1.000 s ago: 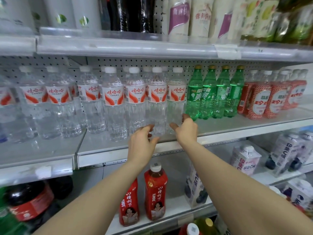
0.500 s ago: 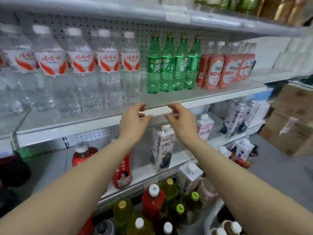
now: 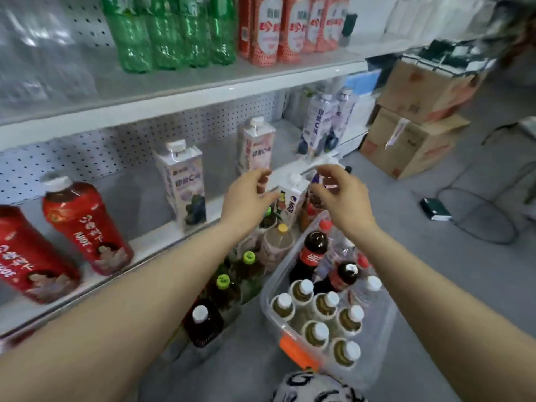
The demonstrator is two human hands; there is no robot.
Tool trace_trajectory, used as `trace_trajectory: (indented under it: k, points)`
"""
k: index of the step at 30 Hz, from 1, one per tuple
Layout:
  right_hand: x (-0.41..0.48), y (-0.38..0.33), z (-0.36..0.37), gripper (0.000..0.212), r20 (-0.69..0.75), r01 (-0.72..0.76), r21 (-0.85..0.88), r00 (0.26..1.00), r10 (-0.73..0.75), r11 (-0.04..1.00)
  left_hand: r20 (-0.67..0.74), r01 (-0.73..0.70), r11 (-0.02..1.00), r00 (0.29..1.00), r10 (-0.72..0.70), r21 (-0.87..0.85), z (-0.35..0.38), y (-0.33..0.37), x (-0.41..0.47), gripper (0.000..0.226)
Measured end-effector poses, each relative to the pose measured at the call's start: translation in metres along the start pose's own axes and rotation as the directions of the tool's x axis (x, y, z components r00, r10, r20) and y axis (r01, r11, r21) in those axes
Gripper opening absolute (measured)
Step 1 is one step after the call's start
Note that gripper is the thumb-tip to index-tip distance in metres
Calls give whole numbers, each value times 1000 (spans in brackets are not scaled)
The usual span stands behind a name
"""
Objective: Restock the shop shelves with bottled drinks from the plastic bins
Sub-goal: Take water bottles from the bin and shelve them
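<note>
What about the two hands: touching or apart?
Apart. The head view shows a white carton in the gap between the left hand and right hand.

Left hand (image 3: 246, 195) and right hand (image 3: 343, 200) off the upper shelf edge (image 3: 174, 97), now lower above the clear bin (image 3: 269, 285)

12 o'clock: green translucent plastic soda bottles (image 3: 174, 33). 1 o'clock: red fine-patterned bottles with white oval labels (image 3: 269, 30). 9 o'clock: red-sleeved juice bottles (image 3: 84, 227), white caps, white script. Centre: white drink cartons (image 3: 182, 184), purple print. 5 o'clock: clear plastic bin (image 3: 268, 314), orange latch (image 3: 295, 353); dark cola bottles (image 3: 311, 253), red labels; amber tea bottles (image 3: 319, 335), white caps. 2 o'clock: brown cardboard boxes (image 3: 412, 140). 10 o'clock: white pegboard panel (image 3: 87, 158), dotted hole grid.
</note>
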State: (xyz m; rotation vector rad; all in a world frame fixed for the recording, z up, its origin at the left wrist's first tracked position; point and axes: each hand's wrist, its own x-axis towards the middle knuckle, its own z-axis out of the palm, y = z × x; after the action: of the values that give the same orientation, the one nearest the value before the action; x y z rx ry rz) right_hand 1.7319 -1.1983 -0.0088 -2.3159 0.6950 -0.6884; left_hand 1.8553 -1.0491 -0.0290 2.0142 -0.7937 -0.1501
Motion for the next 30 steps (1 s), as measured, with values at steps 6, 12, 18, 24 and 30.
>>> trace_trajectory:
  k: [6, 12, 18, 24, 30]
  points:
    - [-45, 92, -26, 40, 67, -220, -127, 971, 229, 967, 233, 47, 999, 971, -45, -5, 93, 4, -22, 50]
    - [-78, 158, -34, 42, 136, -360, -245, 906, 400, 900, 414, 83, 996, 908, -64, -26, 157, 7, -38, 43]
    - [-103, 200, -26, 54, 278, -408, -391, 802, 529, 825, 589, 156, 987, 794, -151, 43, 200, 0, -51, 39]
    - [-111, 217, -16, 51, 259, -426, -420, 790, 556, 801, 626, 193, 979, 756, -190, 64, 213, -7, -57, 45]
    - [-116, 219, -6, 35, 267, -392, -305, 840, 473, 868, 645, 191, 977, 736, -205, 94, 211, -14, -60, 45]
